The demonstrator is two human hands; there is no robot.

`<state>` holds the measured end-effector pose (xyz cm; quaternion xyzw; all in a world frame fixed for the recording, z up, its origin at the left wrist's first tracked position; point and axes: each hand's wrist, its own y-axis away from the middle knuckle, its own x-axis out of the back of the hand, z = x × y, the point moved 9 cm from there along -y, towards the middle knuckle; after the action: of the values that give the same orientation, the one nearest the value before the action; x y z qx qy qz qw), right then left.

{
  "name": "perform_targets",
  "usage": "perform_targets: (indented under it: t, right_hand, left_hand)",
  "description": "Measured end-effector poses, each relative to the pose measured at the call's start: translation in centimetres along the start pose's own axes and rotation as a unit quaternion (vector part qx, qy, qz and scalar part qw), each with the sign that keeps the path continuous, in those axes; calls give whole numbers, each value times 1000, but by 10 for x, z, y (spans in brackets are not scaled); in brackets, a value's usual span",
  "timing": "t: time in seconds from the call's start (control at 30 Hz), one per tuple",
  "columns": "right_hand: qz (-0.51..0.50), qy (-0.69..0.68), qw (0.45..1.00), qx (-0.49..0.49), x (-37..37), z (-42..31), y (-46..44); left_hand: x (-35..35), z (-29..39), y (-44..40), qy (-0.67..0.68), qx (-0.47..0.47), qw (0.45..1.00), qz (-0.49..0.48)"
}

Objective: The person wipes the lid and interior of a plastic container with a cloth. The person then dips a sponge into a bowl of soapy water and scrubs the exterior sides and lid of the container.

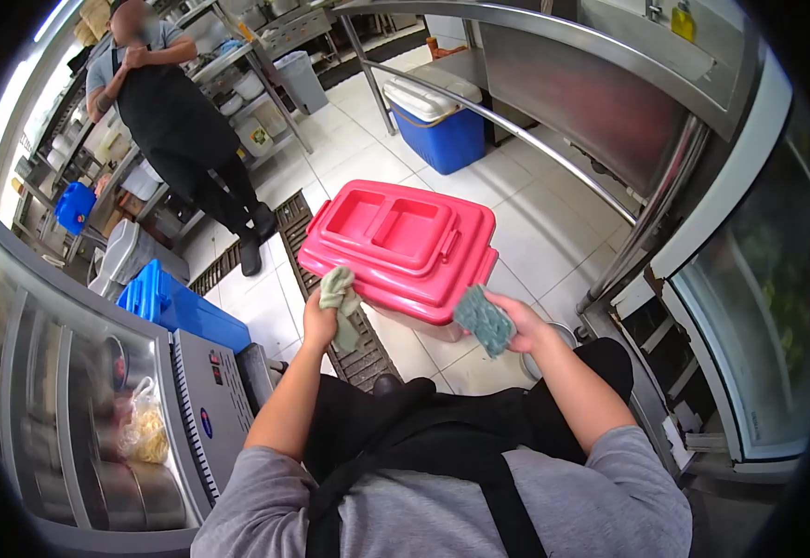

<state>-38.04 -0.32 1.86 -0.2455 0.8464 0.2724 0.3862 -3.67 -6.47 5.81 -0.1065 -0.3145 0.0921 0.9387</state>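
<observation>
1. Head view: the red-lidded plastic storage tub (397, 265) stands on the white tile floor (535, 214) at twelve o'clock from the wearer, its lid in place.
2. The left hand (319, 324) grasps a bunched pale-green cloth (337, 293) by the tub's seven o'clock corner. The right hand (521, 325) grips a green scouring pad (485, 321) at the tub's four o'clock. Whether cloth or pad touches the plastic, I cannot tell.
3. The pad would likely work best laid flat, fingers spread behind it — light strokes should spare the glossy finish.
4. The two recessed panels (411, 232) towards the lid's twelve o'clock probably call for the pad's edge, run along each corner.
5. The cloth hand could brace the tub's near-left side against sliding, and wipe behind the pad.
6. The drain grate (365, 365) runs by the tub's seven o'clock, and a round container (567, 337) sits at four, partly hidden by the right forearm — short strokes should keep that elbow clear.
</observation>
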Motion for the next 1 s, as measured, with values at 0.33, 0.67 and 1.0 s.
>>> perform_targets:
  t: [0.33,0.67,1.0]
  right_hand:
    - [177,-90,974,110,90,-24,29]
    - [210,-10,966,153,136,-24,33]
    - [236,25,959,155,139,-20,19]
  left_hand:
    - [-22,44,-19,12,-22,984,175]
    - [-77,103,12,-271,-261,926,21]
    - [-135,120,67,-150,-254,954,61]
